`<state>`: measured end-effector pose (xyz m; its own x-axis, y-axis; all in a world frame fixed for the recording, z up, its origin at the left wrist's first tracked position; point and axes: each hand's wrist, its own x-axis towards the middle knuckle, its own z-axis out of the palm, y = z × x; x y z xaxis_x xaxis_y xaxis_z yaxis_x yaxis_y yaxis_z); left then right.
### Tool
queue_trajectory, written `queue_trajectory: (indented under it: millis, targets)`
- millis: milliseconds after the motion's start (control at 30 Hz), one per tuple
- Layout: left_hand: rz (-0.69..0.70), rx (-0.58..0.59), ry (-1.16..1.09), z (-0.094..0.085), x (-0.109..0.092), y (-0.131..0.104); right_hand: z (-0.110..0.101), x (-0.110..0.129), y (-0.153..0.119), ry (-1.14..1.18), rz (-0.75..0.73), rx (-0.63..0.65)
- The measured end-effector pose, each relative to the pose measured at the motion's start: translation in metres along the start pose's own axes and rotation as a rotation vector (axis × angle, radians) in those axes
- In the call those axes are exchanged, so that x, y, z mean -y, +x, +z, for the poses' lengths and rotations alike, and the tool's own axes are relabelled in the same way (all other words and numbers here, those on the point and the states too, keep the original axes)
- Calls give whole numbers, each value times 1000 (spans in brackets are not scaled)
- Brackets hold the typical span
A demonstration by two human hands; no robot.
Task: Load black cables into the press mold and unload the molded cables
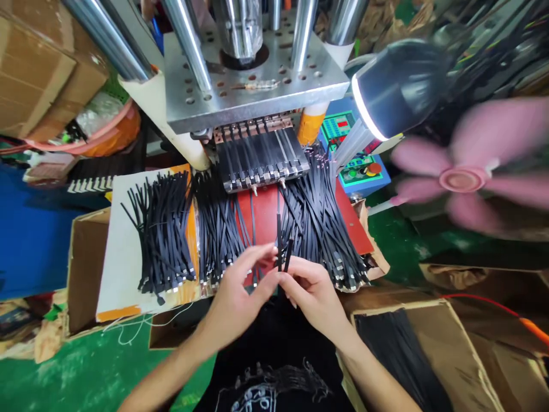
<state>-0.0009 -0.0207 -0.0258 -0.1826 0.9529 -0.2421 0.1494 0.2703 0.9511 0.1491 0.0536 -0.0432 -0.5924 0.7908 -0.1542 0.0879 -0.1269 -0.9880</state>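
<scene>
Thin black strips stand up between my two hands, in front of the red board. My left hand has its thumb and fingers closed around the lower part of one strip. Close beside it, my right hand pinches the other strip near its lower end. Beyond them, a black fixture block holds a row of black cables with metal connectors along its front edge. Bundles of black cables lie to the left, and another large bundle lies to the right.
A steel press plate on columns hangs over the fixture. At the right are a black lamp, a pink fan and a blue control box. Cardboard boxes stand at lower right; another is at left.
</scene>
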Motion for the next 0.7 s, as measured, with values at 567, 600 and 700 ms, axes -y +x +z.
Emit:
queue_trajectory:
  millis: [567,600,700]
  targets:
    - [318,137,-123,-39,-40,53,-10,-3,18,-192,-496,-106]
    - [304,133,-148,-40,-41,55,-8,0,21,-194,-503,-103]
    - [287,104,-199,-41,-44,61,-5,6,30,-179,-511,-99]
